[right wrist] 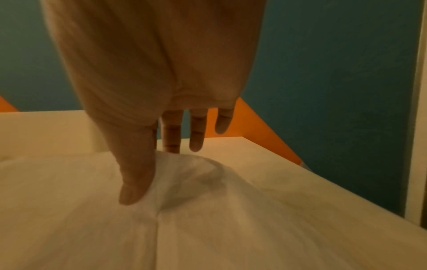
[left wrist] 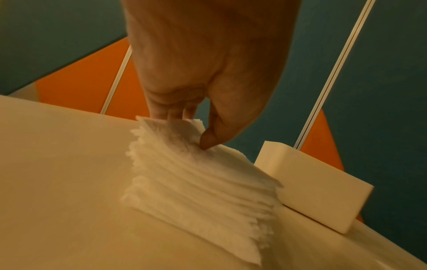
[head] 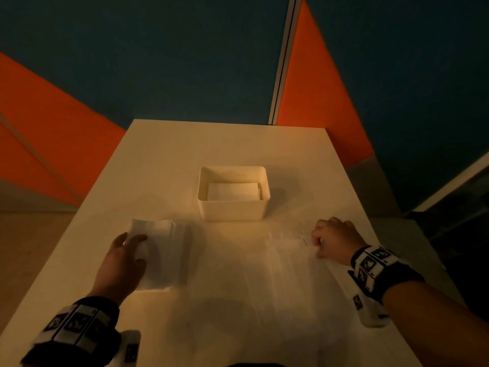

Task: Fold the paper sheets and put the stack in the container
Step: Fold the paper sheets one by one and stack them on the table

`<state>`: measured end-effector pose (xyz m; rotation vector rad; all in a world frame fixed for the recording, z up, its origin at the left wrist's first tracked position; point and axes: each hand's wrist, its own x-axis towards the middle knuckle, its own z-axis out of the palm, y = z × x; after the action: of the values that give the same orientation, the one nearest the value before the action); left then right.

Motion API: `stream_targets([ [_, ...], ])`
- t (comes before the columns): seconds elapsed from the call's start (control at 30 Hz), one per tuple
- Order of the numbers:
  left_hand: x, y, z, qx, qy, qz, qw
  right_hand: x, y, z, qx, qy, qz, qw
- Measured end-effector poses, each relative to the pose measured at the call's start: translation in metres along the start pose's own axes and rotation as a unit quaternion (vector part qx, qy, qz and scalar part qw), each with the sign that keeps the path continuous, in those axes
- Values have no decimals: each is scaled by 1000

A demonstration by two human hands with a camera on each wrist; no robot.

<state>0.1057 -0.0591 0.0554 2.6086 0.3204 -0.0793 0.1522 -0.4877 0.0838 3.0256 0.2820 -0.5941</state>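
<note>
Left hand (head: 124,260) was resting on the stack (head: 158,252) of folded sheets, thumb tip pressing the top sheet and fingers pinching at its far edge, with the stack sitting on the desk (head: 164,160) just left of and in front of the container (head: 232,207). Right hand (head: 334,238) was over on the other side, thumb and index finger pinching up the far corner of a loose sheet (head: 285,263) lying flat on the desk, the other fingers hanging relaxed. The container already had some folded paper (head: 232,191) lying in its bottom.

Looked to me like the step was folding that loose sheet. If I were doing it I'd lift the corner just enough to get air under it, since it looked thin and soft and would probably crumple or tear if yanked. Bring the edge over to meet the opposite edge squarely, then run a flat hand along the crease. Left hand would be better off moving over to pin the near edge so the sheet doesn't slide. The stack's edges looked a bit fanned in the left wrist view, so squaring them up before it goes in the container seemed smart.
</note>
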Motion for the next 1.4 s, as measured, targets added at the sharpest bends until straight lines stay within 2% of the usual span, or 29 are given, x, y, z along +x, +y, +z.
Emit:
stream_targets([
  [0.13, 0, 7, -2, 19, 15, -2, 1000, -4, 3, -14, 56, -35, -18, 998],
  [0.2, -2, 15, -2, 41, 44, 26, 998, -6, 4, -22, 123, -37, -32, 991],
  [0.27, -3, 28, -3, 38, 64, 60, 995, -5, 0, -29, 213, -13, -47, 976],
  [0.33, -4, 44, -2, 16, 45, 89, 995, -6, -11, -38, 321, 25, -63, 945],
  [0.4, -5, 62, 1, -79, -21, 102, 991, -9, -26, -46, 425, 61, -76, 900],
  [0.43, -7, 74, 2, -152, -83, 79, 982, -10, -34, -49, 466, 76, -78, 878],
  [0.5, -12, 95, 6, -268, -219, 17, 938, -13, -48, -54, 522, 100, -74, 844],
  [0.57, -14, 110, 12, -309, -310, 2, 899, -13, -61, -54, 572, 125, -68, 808],
  [0.67, -16, 126, 17, -317, -406, 60, 855, -12, -78, -51, 670, 129, -32, 731],
  [0.73, -15, 132, 17, -337, -448, 102, 822, -12, -86, -50, 718, 129, -12, 684],
  [0.8, -15, 135, 17, -386, -428, 108, 810, -13, -89, -49, 749, 124, 11, 651],
  [0.87, -12, 137, 16, -466, -379, 68, 797, -13, -90, -47, 760, 116, 40, 639],
  [0.97, -5, 133, 18, -547, -316, 14, 775, -14, -87, -42, 765, 87, 33, 637],
  [1.1, -1, 134, 12, -587, -264, 1, 765, -17, -83, -36, 754, 14, -6, 656],
  [1.2, -1, 135, 8, -577, -251, 4, 777, -18, -84, -34, 757, 6, -11, 653],
  [1.3, 0, 135, 3, -555, -268, 3, 787, -18, -84, -36, 778, 23, 1, 627],
  [1.4, 0, 132, -4, -545, -292, 9, 786, -20, -80, -42, 790, 29, -8, 612],
])
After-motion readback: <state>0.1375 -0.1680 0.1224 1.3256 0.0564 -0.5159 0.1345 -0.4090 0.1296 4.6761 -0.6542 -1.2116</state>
